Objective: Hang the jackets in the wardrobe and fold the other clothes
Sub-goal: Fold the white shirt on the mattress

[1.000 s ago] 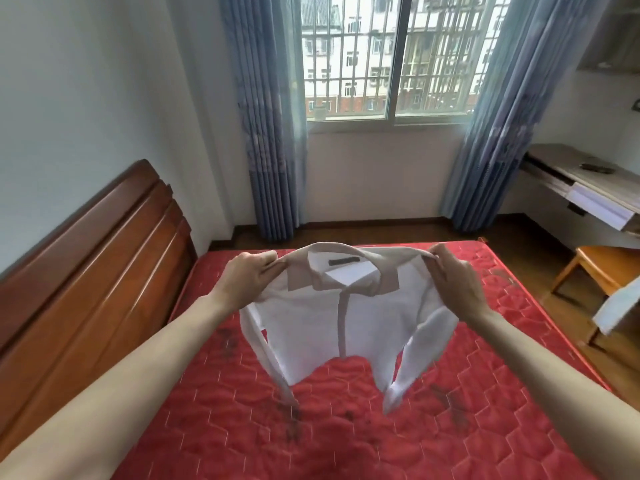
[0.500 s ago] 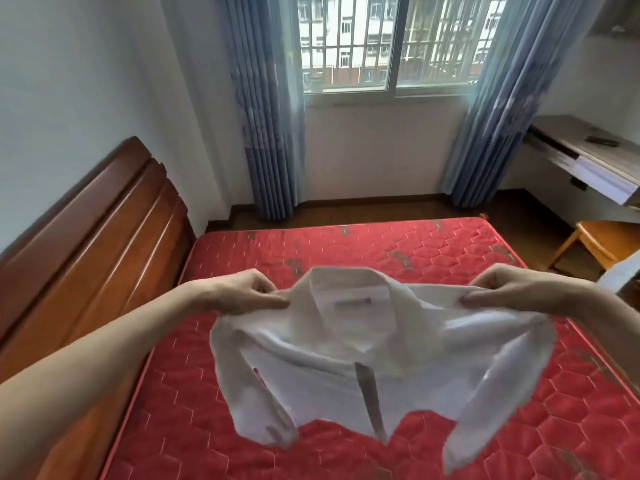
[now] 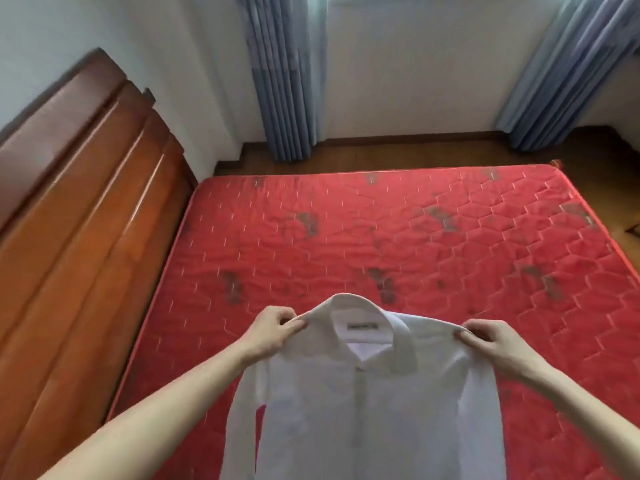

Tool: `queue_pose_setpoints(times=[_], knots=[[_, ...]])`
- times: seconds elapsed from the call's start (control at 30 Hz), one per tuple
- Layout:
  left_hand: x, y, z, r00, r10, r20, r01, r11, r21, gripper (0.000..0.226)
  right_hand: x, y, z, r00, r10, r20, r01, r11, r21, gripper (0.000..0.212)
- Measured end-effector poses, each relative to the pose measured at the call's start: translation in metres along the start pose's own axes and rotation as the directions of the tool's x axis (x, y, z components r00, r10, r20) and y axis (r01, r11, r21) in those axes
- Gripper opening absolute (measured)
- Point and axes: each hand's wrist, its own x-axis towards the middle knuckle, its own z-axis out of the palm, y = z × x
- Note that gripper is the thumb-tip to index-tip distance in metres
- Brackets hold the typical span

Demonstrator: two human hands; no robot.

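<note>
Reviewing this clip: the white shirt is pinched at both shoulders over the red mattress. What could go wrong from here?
1. The left hand and right hand each hold the white shirt only by a small pinch at the shoulder seam; either grip could slip, and the shirt would drop skewed.
2. The sleeves hang loose beside the body and may tuck underneath when it is laid down, spoiling the fold.
3. The red mattress shows dark smudges, which might soil the white cloth.

A bed with a bare red quilted mattress (image 3: 398, 237), stained in dark patches, fills the middle. A glossy wooden headboard (image 3: 79, 216) runs along its left side against a pale wall (image 3: 408, 71). Two blue curtains (image 3: 284, 81) hang at the far wall, reaching a brown wooden floor (image 3: 398, 150). Soft daylight falls between them.
</note>
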Motion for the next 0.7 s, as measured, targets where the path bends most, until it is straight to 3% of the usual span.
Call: queue_pose_setpoints(times=[0.2, 0.37, 0.5, 0.7], knots=[[0.126, -0.108, 0.083, 0.985, -0.127, -0.117, 0.125, 0.992, -0.028, 0.046, 0.121, 0.077, 0.101, 0.974, 0.079, -0.215, -0.104, 0.989, -0.107, 0.022], [0.229, -0.170, 0.119, 0.965, -0.080, -0.249, 0.109, 0.989, 0.104, 0.042, 0.206, 0.134, 0.150, 0.957, 0.045, -0.288, -0.148, 0.927, -0.345, 0.028], [0.295, -0.193, 0.120, 0.953, 0.054, -0.298, 0.036, 0.957, 0.289, 0.038, 0.265, 0.159, 0.163, 0.956, -0.016, -0.294, -0.140, 0.854, -0.502, 0.042], [0.372, -0.223, 0.119, 0.957, 0.138, -0.256, -0.014, 0.902, 0.432, 0.039, 0.351, 0.187, 0.165, 0.985, -0.115, -0.127, 0.009, 0.772, -0.635, 0.033]])
